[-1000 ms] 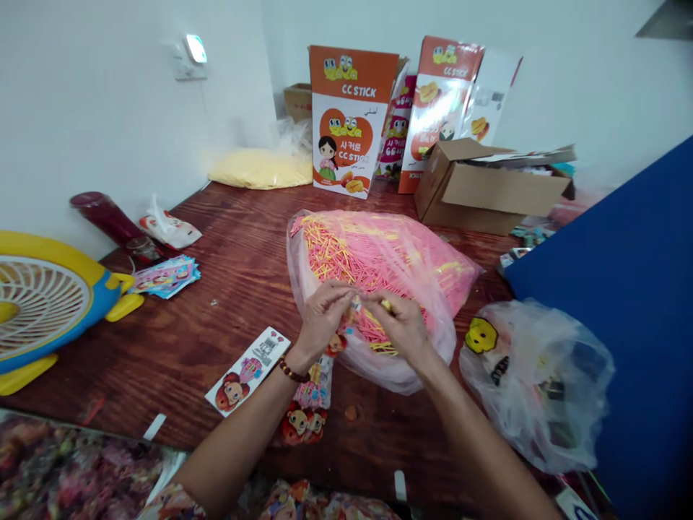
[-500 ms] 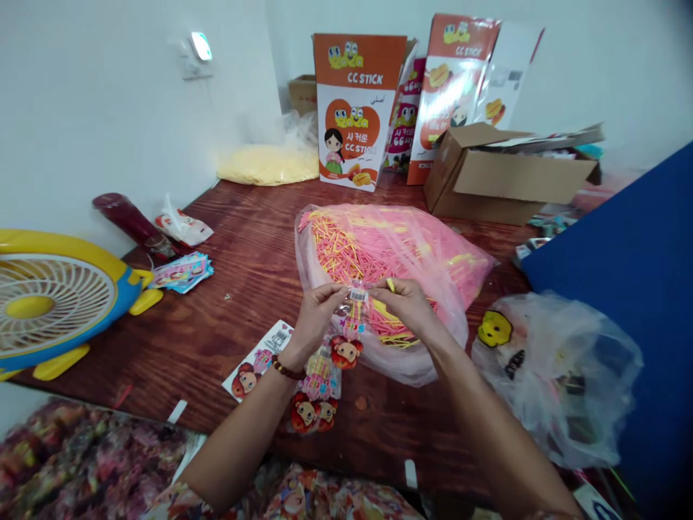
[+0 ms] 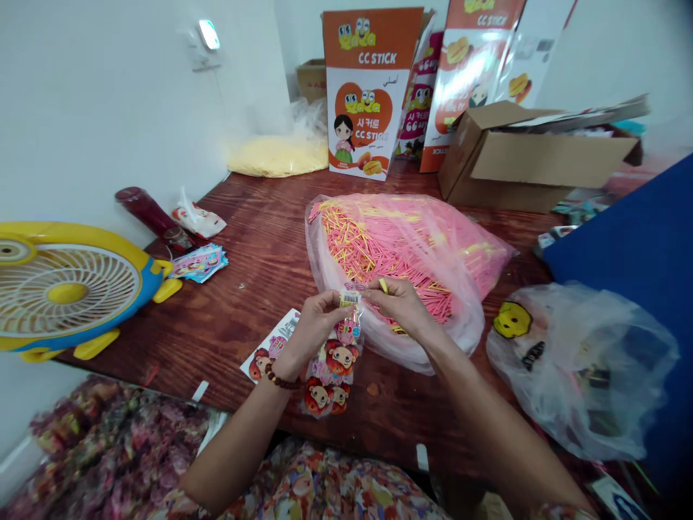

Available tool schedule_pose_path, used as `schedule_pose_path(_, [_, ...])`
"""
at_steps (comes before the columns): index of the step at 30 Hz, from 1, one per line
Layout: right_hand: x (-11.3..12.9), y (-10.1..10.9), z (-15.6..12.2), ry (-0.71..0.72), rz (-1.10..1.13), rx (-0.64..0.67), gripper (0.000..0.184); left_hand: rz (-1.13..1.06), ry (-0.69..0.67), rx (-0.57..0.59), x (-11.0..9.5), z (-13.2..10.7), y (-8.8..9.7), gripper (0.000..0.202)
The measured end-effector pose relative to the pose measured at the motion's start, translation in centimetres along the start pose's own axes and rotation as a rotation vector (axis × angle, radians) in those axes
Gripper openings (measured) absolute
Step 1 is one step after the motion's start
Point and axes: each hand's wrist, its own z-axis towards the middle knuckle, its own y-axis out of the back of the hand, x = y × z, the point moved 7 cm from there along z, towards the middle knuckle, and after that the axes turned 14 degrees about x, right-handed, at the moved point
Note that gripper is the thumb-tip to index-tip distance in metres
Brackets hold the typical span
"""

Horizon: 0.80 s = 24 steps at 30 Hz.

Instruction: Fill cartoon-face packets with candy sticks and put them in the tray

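Note:
My left hand (image 3: pixel 317 325), with a beaded bracelet at the wrist, pinches a small clear plastic packet (image 3: pixel 348 331) printed with a barcode and a red-haired cartoon figure. At its upper edge, the thumb and fingers of my right hand (image 3: pixel 399 303) are closed on the packet's corner. A small yellow piece (image 3: pixel 383 285) shows at the right fingers; what it is I cannot make out. Below the left hand lie similar packets (image 3: pixel 319 397), partly overlapped, beside a flat printed card (image 3: pixel 263 361). Just beyond both hands is an open plastic bag (image 3: pixel 460 339) of thin pink and yellow sticks (image 3: pixel 406 271).
A yellow-blue fan (image 3: pixel 130 318) stands left, near a dark red bottle (image 3: pixel 144 209), a tissue pack (image 3: pixel 203 220) and stacked cards (image 3: pixel 203 263). Orange-white cartons (image 3: pixel 357 65) and an open brown box (image 3: pixel 541 159) line the back. A clear bag (image 3: pixel 611 347) lies right, before a blue panel (image 3: pixel 639 231).
The view has shifted, so the scene sits further right. My left thumb now lies across the packet below the barcode, and the packet hangs with its figure facing up.

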Motion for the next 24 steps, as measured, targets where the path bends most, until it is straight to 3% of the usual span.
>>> schedule_pose_path(8, [-0.1,-1.7,-0.3,0.004,0.000,0.038,0.024,-0.210,0.127,0.028,0.8,-2.1,0.1,0.030])
schedule_pose_path(15, [-0.2,-3.0,-0.1,0.019,-0.076,0.138,0.021,-0.027,0.157,-0.020,0.9,-3.6,1.3,0.020])
schedule_pose_path(24, [-0.5,-4.2,0.3,-0.026,-0.404,0.252,0.025,0.069,0.175,-0.002,2.6,-4.0,1.7,0.018])
